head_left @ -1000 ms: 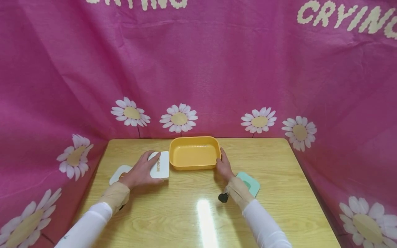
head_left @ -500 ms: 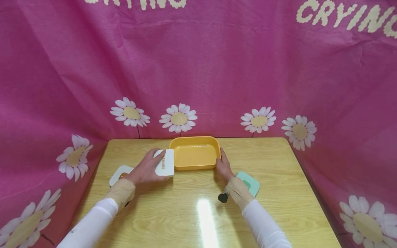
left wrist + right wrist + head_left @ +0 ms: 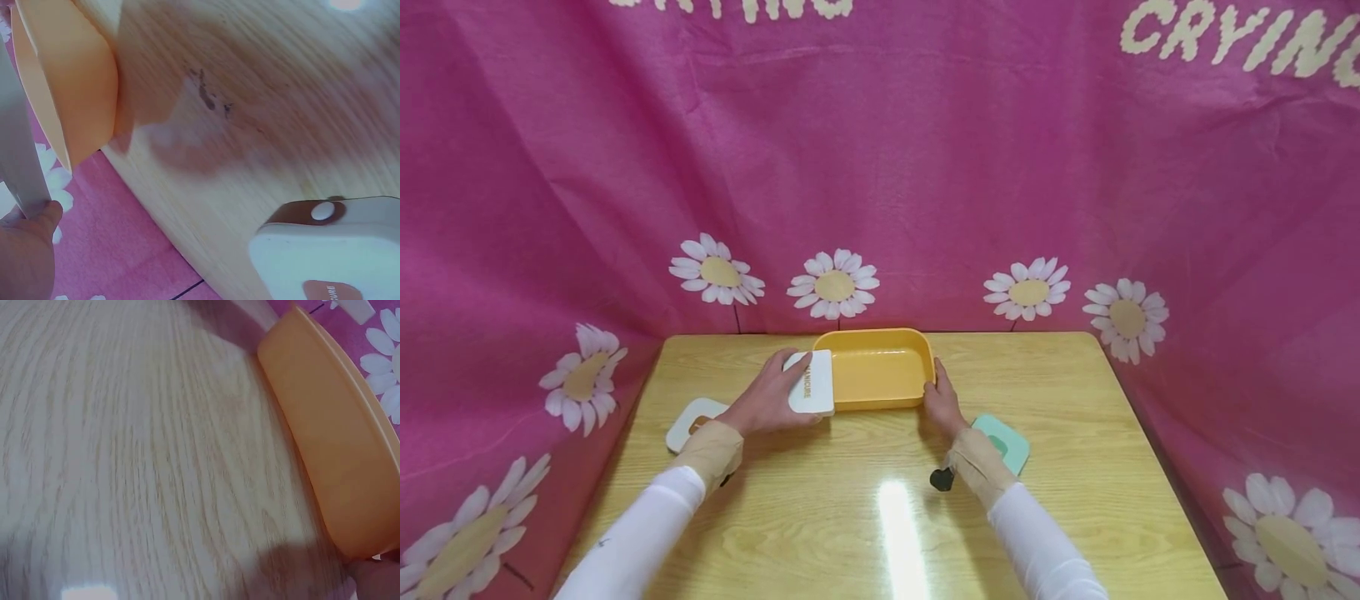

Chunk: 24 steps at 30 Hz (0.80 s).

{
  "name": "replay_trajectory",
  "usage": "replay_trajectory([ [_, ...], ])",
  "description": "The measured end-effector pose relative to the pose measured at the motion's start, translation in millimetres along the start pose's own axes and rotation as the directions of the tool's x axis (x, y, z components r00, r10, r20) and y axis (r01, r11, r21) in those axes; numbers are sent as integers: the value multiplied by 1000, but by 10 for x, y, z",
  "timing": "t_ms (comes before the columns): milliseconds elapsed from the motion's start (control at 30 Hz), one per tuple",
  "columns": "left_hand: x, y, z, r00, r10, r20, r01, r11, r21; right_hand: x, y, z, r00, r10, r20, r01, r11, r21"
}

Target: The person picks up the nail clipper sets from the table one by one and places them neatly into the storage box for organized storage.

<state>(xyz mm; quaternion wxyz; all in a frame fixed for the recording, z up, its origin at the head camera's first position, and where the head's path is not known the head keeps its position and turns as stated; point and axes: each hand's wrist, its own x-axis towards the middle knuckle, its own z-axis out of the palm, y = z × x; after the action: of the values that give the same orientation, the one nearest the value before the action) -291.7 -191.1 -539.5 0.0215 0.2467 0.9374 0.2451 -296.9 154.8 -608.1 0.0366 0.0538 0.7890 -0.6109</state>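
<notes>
My left hand [image 3: 767, 396] grips a flat white box [image 3: 817, 387] with gold "MANICURE" lettering, thumb on its top face. Raised above the table, the box overlaps the left end of a yellow rectangular bin [image 3: 880, 405] in the head view. The left wrist view shows this box [image 3: 17, 144] edge-on beside the bin's wall [image 3: 81, 81]. At the bin's right end, my right hand [image 3: 942, 404] holds its side wall. Only a little of that hand [image 3: 375, 578] shows in the right wrist view. No contents show in the visible part of the bin.
A white case with a brown strap [image 3: 688, 423] lies left, partly behind my left wrist; its snap button [image 3: 323, 211] shows up close. A mint-green case [image 3: 1017, 454] sits beside my right forearm. Pink flowered cloth [image 3: 910, 208] hangs behind the wooden table [image 3: 820, 517].
My left hand has carried the white box rightward and slightly away from me, from beside the bin to over its left end. My right hand and the bin have stayed put.
</notes>
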Motion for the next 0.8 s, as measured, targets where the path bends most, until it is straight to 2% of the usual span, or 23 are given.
replay_trajectory([
  [233, 88, 50, 38, 999, -38, 37, 39, 999, -24, -19, -10, -21, 1000, -7, 0, 7, 1000, -4],
  [467, 172, 98, 90, 1000, -11, 23, 12, 999, -38, -41, -31, -12, 1000, 17, 9, -17, 1000, 8],
  [567, 209, 128, 121, 999, -21, 38, 22, 999, -49, -45, -28, -12, 1000, 20, 7, -20, 1000, -3],
  [800, 296, 160, 181, 1000, -11, 28, 12, 999, -47, -21, -6, -11, 1000, 3, 1, -3, 1000, 27],
])
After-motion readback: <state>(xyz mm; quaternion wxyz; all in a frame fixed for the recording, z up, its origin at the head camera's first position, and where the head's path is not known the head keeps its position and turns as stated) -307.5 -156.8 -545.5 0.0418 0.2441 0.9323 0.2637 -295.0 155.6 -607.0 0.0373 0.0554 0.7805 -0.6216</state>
